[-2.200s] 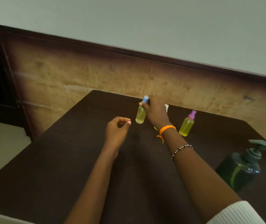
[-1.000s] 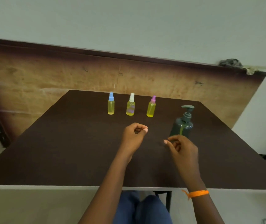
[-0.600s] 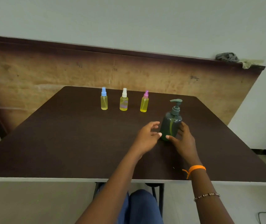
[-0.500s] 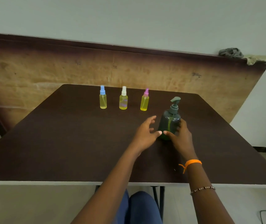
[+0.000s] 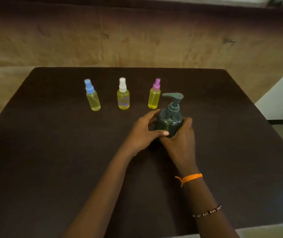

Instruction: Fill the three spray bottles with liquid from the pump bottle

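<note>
- The dark green pump bottle (image 5: 169, 121) stands upright on the dark surface (image 5: 51, 152), right of centre and just near of the pink-capped spray bottle (image 5: 154, 95).
- The left hand (image 5: 142, 133) wraps its fingers (image 5: 151, 114) round the bottle's left side, thumb across the near face; the right hand (image 5: 180, 140) cups the right and near side, fingers curled against the body. Both hands have hold of it.
- The three spray bottles stand in a row at the far side: blue-capped spray bottle (image 5: 91, 96) on the left, white-capped spray bottle (image 5: 123, 95) in the middle, pink-capped on the right. All show yellow liquid and carry their caps.
- The pump bottle looks like stiff, smooth plastic, probably moderately heavy if well filled, and likely slippery if any liquid has run down it.
- The broad body is the safest place to hold; the pump head and thin neck would likely tilt or depress under load.
</note>
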### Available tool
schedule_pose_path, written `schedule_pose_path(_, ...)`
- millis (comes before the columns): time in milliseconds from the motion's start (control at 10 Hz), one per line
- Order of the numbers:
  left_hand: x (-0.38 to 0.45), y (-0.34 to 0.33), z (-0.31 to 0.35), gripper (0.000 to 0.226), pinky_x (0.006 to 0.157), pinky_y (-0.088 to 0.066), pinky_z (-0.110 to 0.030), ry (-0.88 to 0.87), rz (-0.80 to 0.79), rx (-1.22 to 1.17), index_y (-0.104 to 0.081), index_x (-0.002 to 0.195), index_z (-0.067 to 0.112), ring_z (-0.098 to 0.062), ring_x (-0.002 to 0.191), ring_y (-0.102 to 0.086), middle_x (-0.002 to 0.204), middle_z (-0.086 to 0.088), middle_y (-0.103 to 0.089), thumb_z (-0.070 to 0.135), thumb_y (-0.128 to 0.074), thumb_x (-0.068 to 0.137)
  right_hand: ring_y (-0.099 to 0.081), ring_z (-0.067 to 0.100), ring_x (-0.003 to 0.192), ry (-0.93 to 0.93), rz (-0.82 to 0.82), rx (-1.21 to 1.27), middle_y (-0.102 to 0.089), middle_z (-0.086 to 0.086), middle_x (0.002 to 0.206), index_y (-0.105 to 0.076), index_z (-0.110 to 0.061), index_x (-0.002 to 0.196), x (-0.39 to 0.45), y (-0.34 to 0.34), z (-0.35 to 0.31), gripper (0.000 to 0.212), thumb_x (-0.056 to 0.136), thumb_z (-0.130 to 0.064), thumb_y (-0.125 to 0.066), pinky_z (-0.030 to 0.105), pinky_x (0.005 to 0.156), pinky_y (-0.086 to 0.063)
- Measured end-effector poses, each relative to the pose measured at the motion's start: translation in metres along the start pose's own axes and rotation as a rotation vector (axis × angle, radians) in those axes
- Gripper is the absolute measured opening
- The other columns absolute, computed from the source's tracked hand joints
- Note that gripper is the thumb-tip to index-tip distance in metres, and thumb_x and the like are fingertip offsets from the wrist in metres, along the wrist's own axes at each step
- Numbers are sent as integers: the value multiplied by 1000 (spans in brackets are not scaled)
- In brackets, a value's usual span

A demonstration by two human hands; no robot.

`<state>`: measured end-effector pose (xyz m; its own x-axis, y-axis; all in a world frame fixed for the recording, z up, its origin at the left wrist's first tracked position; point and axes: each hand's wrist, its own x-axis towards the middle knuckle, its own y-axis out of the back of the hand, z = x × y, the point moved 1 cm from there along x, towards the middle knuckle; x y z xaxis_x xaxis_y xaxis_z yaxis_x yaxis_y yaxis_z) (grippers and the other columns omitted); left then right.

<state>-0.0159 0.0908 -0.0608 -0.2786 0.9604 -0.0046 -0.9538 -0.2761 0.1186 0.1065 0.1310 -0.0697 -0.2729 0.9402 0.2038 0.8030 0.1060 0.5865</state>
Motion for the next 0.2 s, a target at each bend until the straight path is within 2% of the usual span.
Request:
schedule_pose_path(100,-3,5,7,72,106,-41,-37,44,-50,-34,-43,136,13,-9,125,-48,134,-1,-53,-6,-71,72,-51,23,100,-41,-25,15,-48,4,109,-37,-16,106,-2,4,-8,64,63,-25,-84,39,78,-49)
schedule_pose_path(200,-13,8,12,80,110,-36,-38,120,-53,-9,-34,142,18,-12,131,-42,143,-1,-44,-3,-71,74,-47,24,107,-94,-42,26,-40,2,111,-41,-3,117,-12,14,-16,75,63,-24,-87,38,87,-46)
